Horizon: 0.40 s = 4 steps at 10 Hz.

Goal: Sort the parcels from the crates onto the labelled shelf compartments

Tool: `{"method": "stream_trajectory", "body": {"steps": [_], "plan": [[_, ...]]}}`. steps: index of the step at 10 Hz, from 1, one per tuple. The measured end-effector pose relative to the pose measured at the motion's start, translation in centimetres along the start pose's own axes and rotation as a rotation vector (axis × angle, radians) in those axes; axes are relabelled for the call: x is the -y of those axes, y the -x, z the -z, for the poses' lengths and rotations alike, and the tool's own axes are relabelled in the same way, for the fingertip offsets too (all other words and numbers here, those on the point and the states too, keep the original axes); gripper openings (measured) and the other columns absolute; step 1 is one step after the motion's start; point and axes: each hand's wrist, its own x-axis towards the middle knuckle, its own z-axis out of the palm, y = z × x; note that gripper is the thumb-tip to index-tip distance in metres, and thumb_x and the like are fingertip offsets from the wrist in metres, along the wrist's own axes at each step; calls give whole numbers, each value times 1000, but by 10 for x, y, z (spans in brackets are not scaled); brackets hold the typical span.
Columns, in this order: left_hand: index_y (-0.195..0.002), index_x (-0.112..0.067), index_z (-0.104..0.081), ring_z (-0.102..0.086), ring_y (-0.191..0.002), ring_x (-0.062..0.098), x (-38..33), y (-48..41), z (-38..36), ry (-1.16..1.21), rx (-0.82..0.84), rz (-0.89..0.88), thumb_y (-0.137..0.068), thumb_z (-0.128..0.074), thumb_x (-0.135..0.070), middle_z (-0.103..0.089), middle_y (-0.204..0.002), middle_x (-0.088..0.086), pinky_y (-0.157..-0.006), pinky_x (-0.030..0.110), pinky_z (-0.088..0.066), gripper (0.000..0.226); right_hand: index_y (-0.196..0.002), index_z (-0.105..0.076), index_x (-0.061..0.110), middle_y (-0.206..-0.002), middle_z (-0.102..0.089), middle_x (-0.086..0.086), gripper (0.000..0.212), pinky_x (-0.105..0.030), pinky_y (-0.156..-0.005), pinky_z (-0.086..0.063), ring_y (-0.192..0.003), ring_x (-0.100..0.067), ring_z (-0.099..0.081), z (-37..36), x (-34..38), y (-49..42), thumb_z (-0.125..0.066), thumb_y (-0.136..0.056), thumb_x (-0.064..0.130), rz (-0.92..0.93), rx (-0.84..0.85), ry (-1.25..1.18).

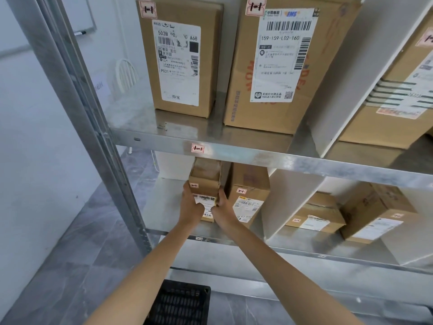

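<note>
Black plastic crate [179,303] at bottom centre; mid-frame, left hand [191,207] and right hand [223,211] clamp fingers round a small brown cardboard parcel [206,180]

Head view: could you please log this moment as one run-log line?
hands: left hand, right hand both grip small brown cardboard parcel | where: lower metal shelf, left compartment | beside: brown cardboard box at right

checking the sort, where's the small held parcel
In head view, the small brown cardboard parcel is in the lower metal shelf's left compartment, held by left hand and right hand, beside another cardboard box.
</note>
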Motion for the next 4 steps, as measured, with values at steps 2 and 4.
{"method": "stream_trajectory", "body": {"steps": [2, 4], "plan": [[-139, -13, -32, -52, -111, 24, 4, -1, 1, 28, -4, 11, -75, -41, 16, -52, -126, 12, -62, 5, -42, 71, -144, -27, 16, -126, -55, -13, 69, -19, -50, -39, -89, -21, -53, 0, -3, -8, -32, -82, -12, -108, 25, 49], [-147, -10, -22, -37, -132, 28, -6, 10, 15, 38, -80, 86, -88, -48, 5, -40, -143, 13, -96, 24, -34, 67, -145, -25, 14, -137, -49, -11, 67, -22, -57, -43, -105, -26, -52, 2, -4, 1, -34, -83, -9, -114, 64, 120]]}}
